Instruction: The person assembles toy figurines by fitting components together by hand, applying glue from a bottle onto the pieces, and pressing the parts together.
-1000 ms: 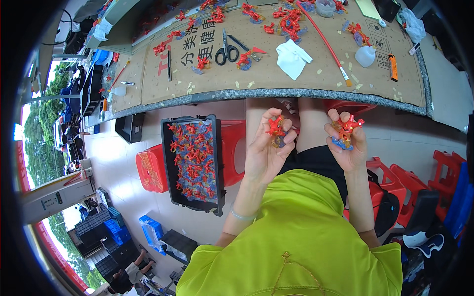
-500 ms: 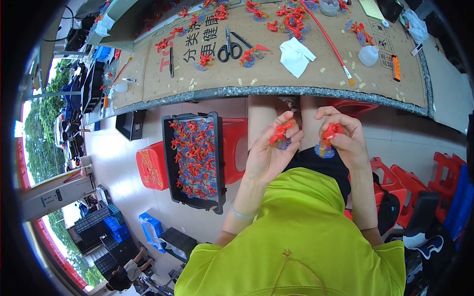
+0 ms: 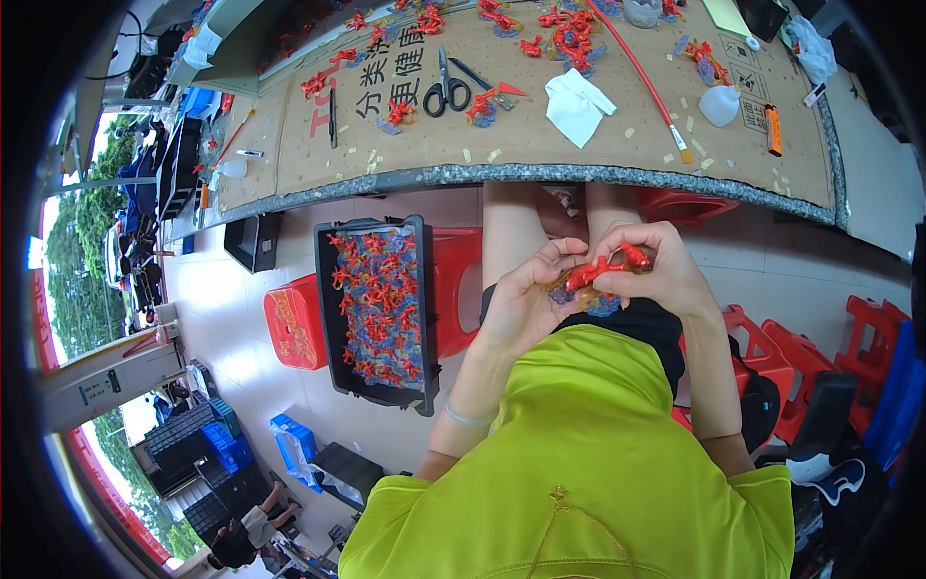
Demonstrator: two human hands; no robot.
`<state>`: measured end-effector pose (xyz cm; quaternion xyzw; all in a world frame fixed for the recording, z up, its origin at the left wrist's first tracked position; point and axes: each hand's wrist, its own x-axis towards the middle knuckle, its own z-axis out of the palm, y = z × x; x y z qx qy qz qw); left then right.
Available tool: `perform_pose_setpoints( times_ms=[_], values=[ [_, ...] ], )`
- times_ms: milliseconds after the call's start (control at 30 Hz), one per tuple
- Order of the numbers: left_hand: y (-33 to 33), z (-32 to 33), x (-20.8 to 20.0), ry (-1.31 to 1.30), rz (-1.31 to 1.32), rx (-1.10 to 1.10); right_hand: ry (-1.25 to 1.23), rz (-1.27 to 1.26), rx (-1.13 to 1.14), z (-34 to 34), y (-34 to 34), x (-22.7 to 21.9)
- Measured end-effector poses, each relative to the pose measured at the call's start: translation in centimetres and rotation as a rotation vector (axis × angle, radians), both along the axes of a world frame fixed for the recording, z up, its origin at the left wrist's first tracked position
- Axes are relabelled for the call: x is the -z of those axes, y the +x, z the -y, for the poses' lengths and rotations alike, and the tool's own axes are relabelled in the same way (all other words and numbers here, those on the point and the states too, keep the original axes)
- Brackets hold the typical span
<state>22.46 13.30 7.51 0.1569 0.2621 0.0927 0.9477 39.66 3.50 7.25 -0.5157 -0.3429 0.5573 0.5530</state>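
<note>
Over my lap both hands have come together. Between the thumb and fingers of my right hand [image 3: 656,275] is a small red figurine [image 3: 586,276] with a translucent blue and yellow base. My left hand [image 3: 535,294] curls around a second figurine, mostly hidden; a purplish translucent bit [image 3: 560,293] of it shows near the fingers. The two pieces overlap, and whether they touch I cannot tell. To the left, a black crate [image 3: 430,299] holds rows of similar red and blue figurines.
The cardboard-covered table [image 3: 386,159] ahead bears scattered figurines, black scissors [image 3: 447,95], a white cloth [image 3: 577,106], a red long-handled brush [image 3: 648,87] and an orange cutter [image 3: 774,130]. Red stools [image 3: 295,323] stand beside the crate and at right. A person [image 3: 253,531] is at lower left.
Held apart before, my hands have moved toward each other. The right hand came left and turned its figurine sideways, while the left hand's figurine became mostly hidden.
</note>
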Motion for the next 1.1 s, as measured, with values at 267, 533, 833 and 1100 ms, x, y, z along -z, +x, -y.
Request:
perform_pose_setpoints(
  times_ms=[267,533,833,1100],
  values=[
    [-0.1,0.6,1.6,0.511,-0.063,0.155,-0.205,-0.304,0.110,0.3,0.1,0.1],
    [0.4,0.4,0.4,0.547,-0.115,0.044,-0.114,-0.493,0.205,1.0,1.4,0.1],
    [0.3,0.1,-0.3,0.467,-0.060,-0.008,-0.144,-0.311,0.290,1.6,1.9,-0.2],
    [0.1,0.0,-0.4,0.459,-0.049,-0.016,-0.194,-0.159,0.288,1.4,1.0,-0.9]
  ],
)
